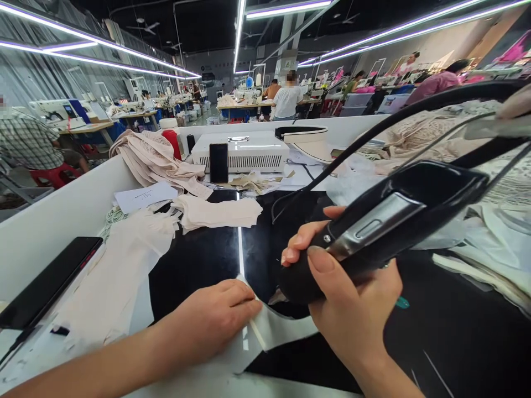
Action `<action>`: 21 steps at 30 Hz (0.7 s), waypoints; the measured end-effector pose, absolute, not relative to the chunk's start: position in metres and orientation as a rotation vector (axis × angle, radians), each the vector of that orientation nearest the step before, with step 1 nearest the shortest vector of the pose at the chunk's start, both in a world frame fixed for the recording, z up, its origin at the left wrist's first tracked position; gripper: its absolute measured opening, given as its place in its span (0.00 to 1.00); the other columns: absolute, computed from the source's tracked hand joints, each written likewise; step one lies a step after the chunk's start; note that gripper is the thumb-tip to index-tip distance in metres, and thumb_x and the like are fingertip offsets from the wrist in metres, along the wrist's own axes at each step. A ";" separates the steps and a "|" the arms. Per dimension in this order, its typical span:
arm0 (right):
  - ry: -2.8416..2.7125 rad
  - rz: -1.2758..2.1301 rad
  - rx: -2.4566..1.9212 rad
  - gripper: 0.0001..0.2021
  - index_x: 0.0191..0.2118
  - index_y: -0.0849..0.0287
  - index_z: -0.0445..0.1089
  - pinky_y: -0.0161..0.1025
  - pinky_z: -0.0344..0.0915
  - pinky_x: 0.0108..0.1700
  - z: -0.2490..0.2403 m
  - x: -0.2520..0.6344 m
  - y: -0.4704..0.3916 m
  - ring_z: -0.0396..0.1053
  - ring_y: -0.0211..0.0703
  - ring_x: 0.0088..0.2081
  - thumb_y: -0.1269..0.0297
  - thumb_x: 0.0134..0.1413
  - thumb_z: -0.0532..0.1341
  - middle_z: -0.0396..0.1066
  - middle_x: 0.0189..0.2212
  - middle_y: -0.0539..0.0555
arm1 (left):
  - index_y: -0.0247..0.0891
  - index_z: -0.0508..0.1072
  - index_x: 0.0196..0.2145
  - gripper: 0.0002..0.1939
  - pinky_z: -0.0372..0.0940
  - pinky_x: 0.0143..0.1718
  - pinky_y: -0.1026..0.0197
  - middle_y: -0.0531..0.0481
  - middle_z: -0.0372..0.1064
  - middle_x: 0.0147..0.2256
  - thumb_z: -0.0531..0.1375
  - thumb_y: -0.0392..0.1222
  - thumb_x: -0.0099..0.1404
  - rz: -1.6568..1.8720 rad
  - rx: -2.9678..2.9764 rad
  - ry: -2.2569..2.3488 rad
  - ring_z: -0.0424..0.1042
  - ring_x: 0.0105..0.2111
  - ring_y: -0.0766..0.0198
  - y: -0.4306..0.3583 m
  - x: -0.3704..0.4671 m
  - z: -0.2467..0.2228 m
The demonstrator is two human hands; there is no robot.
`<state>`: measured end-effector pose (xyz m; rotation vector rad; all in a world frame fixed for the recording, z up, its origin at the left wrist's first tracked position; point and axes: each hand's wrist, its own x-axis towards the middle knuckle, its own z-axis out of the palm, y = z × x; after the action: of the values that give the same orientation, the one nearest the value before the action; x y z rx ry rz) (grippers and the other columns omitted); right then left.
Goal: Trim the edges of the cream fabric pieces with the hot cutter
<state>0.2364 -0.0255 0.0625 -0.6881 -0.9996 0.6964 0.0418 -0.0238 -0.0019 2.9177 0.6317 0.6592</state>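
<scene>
My right hand (352, 298) is wrapped round a black handheld tool (381, 215) with a silver panel, lifted above the table, its cable and hoses running to the upper right. My left hand (219, 315) rests with fingers together on a pale fabric piece (286, 329) that lies over the glossy black tabletop (199, 271). Its fingertips press at the fabric's edge; whether they pinch it is hard to see. Stacked cream fabric pieces (219, 213) lie beyond the left hand, and more pale pieces (120, 271) are at the left.
A phone (218, 163) leans against a white vented box (240, 150) at the back. A black device (50, 282) lies at the left by the white side wall (78, 210). Heaped fabric (440, 132) fills the right. People sit and stand at sewing tables beyond.
</scene>
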 end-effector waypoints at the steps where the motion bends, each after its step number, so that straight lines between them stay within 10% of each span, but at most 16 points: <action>1: -0.999 0.698 -0.679 0.19 0.49 0.48 0.73 0.36 0.73 0.25 0.061 0.235 -0.025 0.73 0.39 0.24 0.64 0.53 0.75 0.77 0.29 0.43 | 0.31 0.75 0.55 0.13 0.78 0.52 0.60 0.40 0.77 0.48 0.53 0.28 0.79 0.671 2.940 0.634 0.79 0.49 0.58 -0.024 0.042 -0.003; 21: -1.047 0.692 -0.673 0.17 0.47 0.49 0.73 0.36 0.76 0.28 0.055 0.230 -0.023 0.75 0.38 0.25 0.62 0.56 0.76 0.78 0.30 0.44 | 0.33 0.71 0.57 0.13 0.77 0.55 0.58 0.40 0.76 0.51 0.53 0.29 0.80 0.656 3.042 0.647 0.78 0.51 0.57 -0.035 0.044 -0.002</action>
<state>0.2305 -0.0229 0.0554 -0.6732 -1.0469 0.6922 0.0445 -0.0350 -0.0023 3.0416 0.6466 0.6559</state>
